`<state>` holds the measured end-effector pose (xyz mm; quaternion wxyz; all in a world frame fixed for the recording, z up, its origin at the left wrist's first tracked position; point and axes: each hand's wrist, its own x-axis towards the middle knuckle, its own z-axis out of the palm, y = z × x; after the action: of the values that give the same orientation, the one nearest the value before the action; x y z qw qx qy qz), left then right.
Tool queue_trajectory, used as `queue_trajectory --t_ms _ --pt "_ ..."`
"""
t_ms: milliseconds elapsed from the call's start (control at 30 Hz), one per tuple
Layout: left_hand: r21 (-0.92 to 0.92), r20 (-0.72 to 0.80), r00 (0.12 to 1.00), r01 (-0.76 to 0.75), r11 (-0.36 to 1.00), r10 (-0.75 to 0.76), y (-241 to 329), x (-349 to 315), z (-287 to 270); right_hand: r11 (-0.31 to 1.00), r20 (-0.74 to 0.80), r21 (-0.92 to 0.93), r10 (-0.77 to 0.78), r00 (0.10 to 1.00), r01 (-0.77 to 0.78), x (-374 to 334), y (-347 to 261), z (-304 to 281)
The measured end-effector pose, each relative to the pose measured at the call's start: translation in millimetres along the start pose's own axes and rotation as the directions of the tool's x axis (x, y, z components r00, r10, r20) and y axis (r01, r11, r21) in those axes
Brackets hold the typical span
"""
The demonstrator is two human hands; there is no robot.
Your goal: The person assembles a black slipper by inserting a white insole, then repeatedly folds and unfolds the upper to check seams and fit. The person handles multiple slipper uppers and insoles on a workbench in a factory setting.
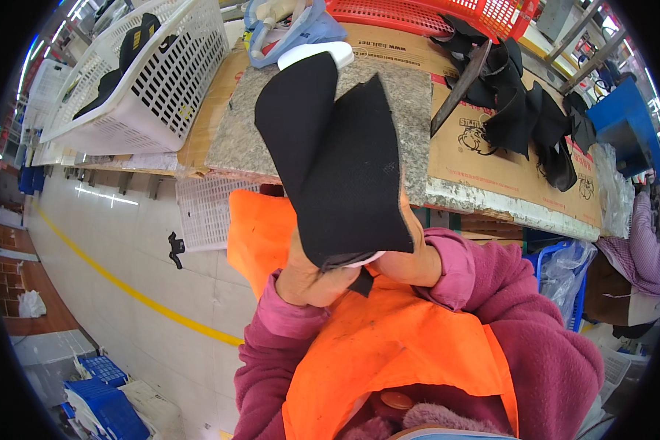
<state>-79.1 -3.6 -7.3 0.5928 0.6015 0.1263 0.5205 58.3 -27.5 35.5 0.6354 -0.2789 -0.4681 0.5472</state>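
Both hands hold up a folded black fabric piece (352,176), perhaps a shoe upper, in front of my orange apron. Its two broad flaps rise toward the workbench, and the lower end is gathered between my hands. My left hand (308,279) grips that end from the left, fingers curled. From the right side my right hand (414,257) closes on the same piece; part of it is hidden behind the fabric. A pale edge shows between the hands, and a small dark tip hangs below them. Behind the piece lies a grey stone slab (242,136) on the bench.
At the left end stands a white plastic basket (172,95) with black pieces. A blue bag (297,33) and red basket (425,11) are at the back. More black pieces (510,110) lie right, by an upright metal plate (462,88). A blue crate (539,271) sits below.
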Motion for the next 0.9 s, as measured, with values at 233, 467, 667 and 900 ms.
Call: queue_trajectory --t_ms 233,467,667,900 --pt "-0.403 -0.165 0.938 0.219 0.889 -0.306 -6.2 -8.4 1.2 0.990 -0.050 0.140 0.017 0.999 -0.010 17.9 1.4 1.2" --pt "-0.816 -0.074 0.994 -0.017 0.577 -0.075 -29.8 -30.6 -34.9 0.998 -0.048 0.064 0.003 0.999 0.000 25.4 -6.2 -22.7" --pt "-0.745 -0.109 0.951 0.114 0.657 -0.288 -36.2 -38.3 -47.7 0.960 0.121 -0.082 -0.259 0.958 0.269 26.8 -12.5 -37.3" --pt "-0.690 -0.092 0.928 0.202 0.695 -0.360 -18.4 -38.1 -44.6 0.924 0.195 -0.199 -0.289 0.937 0.326 21.6 -12.0 -40.0"
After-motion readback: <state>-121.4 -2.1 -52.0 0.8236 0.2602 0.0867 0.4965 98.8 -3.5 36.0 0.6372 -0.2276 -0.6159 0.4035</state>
